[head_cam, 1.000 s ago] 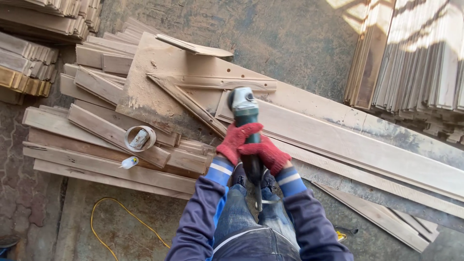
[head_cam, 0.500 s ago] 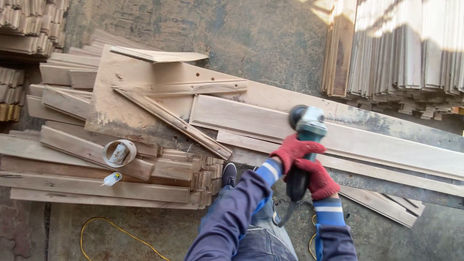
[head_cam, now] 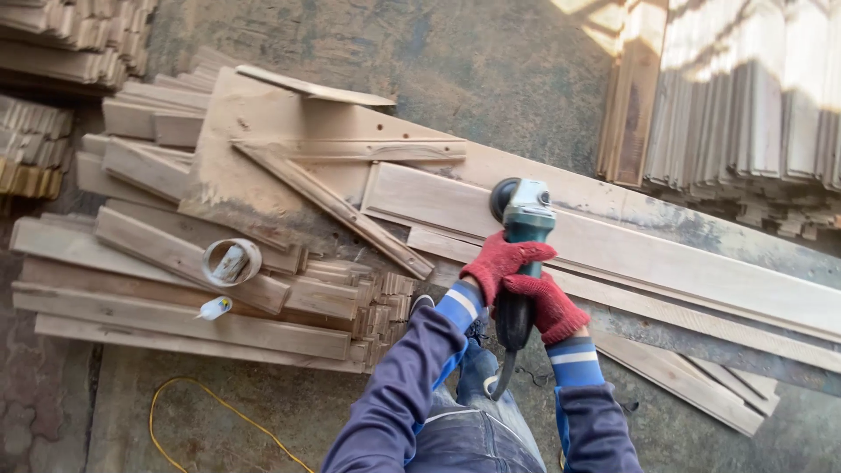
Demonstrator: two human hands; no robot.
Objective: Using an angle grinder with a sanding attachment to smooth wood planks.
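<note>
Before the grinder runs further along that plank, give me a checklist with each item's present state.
1. Both hands on the tool: ok. The left hand and right hand, in red gloves, wrap the angle grinder.
2. Disc on the long plank: ok, its head sits over the plank's left part.
3. Power cord away from the disc: ok, it trails back toward the legs.
4. Plank held firm: cannot tell, no clamp shows.
5. Disc guard: cannot tell.
6. Yellow cable clear of the work: ok, on the floor to the left.

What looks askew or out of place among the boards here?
A thin strip lies diagonally across the dusty sheet, against the other boards' run. A tape roll and a small bottle sit loose on the plank stack.
</note>
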